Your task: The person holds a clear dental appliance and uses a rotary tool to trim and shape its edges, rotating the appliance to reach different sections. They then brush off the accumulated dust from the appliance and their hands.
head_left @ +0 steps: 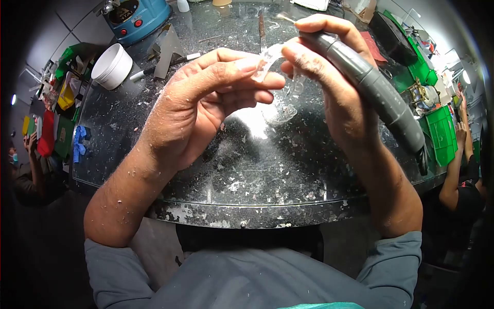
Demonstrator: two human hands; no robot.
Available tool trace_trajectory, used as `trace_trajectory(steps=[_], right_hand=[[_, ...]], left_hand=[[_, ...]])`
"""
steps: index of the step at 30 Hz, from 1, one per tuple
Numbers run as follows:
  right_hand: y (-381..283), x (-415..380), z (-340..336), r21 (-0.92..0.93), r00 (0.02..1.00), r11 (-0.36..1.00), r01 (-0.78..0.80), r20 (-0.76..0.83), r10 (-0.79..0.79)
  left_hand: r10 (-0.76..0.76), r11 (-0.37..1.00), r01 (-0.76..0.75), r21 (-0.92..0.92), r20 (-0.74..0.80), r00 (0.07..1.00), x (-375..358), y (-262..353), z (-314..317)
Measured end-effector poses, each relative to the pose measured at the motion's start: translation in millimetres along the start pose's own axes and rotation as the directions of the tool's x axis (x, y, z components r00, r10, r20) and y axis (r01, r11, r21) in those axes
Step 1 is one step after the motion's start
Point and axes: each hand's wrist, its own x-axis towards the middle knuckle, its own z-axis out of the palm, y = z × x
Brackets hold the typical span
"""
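Between the thumb and fingers of my left hand [198, 90] is one end of a clear, curved dental aligner [267, 61]. My right hand [337, 85] wraps around a dark grey rotary handpiece [368, 77], whose ribbed body slants down to the right over the back of the hand. A thin bur [286, 18] sticks out of its front, pointing up and left, above the aligner. My right thumb reaches the aligner's other end. White dust coats the fingers of both hands. Below them, another clear moulded piece [282, 114] lies on the dusty black table [231, 177].
At the back left are a blue machine [135, 23], a white tub [110, 67] and a marker [138, 75]. A thin tool [262, 31] lies behind the hands. Green bins [441, 134] stand at right. Other people's hands [33, 143] show at both edges.
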Motion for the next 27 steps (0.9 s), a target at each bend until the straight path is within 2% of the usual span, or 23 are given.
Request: trace_trajectory(steps=[2, 4, 6, 7, 9, 11, 13, 18, 21, 23, 26, 27], right_hand=[[0, 0, -2, -0.085, 0.989, 0.993, 0.079, 0.129, -0.067], [-11, 2, 0, 0.032, 0.957, 0.994, 0.100, 0.269, -0.105], [-4, 2, -1, -0.357, 0.946, 0.898, 0.257, 0.283, -0.158], [-4, 0, 0, -0.358, 0.947, 0.898, 0.255, 0.282, -0.157], [-6, -4, 5, -0.169, 0.992, 0.985, 0.041, 0.128, -0.020], [-5, -2, 3, -0.146, 0.993, 0.989, 0.004, 0.118, 0.013], [-6, -2, 5, -0.076, 0.995, 0.995, -0.066, 0.070, 0.071], [-1, 1, -2, 0.014, 0.982, 1.000, -0.002, 0.187, -0.001], [-1, -1, -1, -0.014, 0.974, 0.999, 0.051, 0.221, -0.046], [0, -1, -2, -0.068, 0.957, 0.986, 0.150, 0.258, -0.128], [-2, -3, 1, -0.164, 0.975, 0.981, 0.106, 0.209, -0.071], [-4, -4, 2, -0.173, 0.989, 0.984, 0.046, 0.149, -0.020]], left_hand=[[-0.037, 0.998, 0.039, 0.047, -0.033, 0.999, 0, -3, -6], [-0.055, 0.997, 0.055, 0.063, -0.002, 0.998, -1, 0, -8], [-0.072, 0.994, 0.069, 0.079, 0.030, 0.997, 0, 0, -8], [-0.038, 0.994, 0.035, 0.108, 0.021, 0.999, 1, -1, -8], [-0.002, 0.990, 0.000, 0.138, 0.015, 1.000, 1, -1, -7], [0.042, 0.993, -0.037, 0.108, -0.044, 0.998, -1, -1, -2], [0.064, 0.995, -0.061, 0.079, -0.033, 0.997, 0, -1, -2], [0.100, 0.995, -0.100, 0.028, -0.008, 0.995, 1, -3, -6], [0.086, 0.991, -0.085, 0.104, -0.003, 0.996, 2, -1, -8], [0.052, 0.966, -0.065, 0.249, 0.055, 0.997, 3, 1, -11], [0.064, 0.971, -0.069, 0.230, 0.029, 0.998, 3, -1, -10], [0.064, 0.971, -0.070, 0.230, 0.030, 0.997, 2, -1, -8]])
